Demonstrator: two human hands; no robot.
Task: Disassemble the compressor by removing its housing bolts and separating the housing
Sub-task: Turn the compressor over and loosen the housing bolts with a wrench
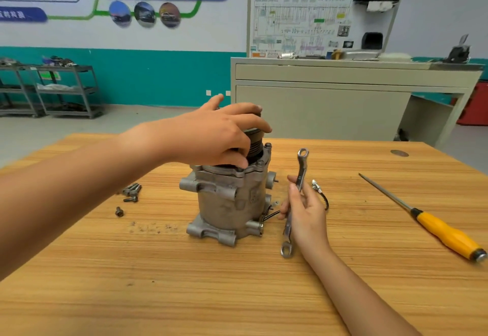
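Right hand point(306, 214), lower centre, pinches the upright wrench point(301, 169) just right of the compressor point(229, 203); left hand point(211, 137) grips its top.

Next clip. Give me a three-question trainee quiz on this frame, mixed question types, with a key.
1. True or false: the right hand holds the wrench.
2. Where on the table do the loose bolts lie? A) to the left of the compressor B) to its right C) under the wrench
3. Fill in: the left hand grips the compressor's ____ end.
Key: 1 true; 2 A; 3 top.
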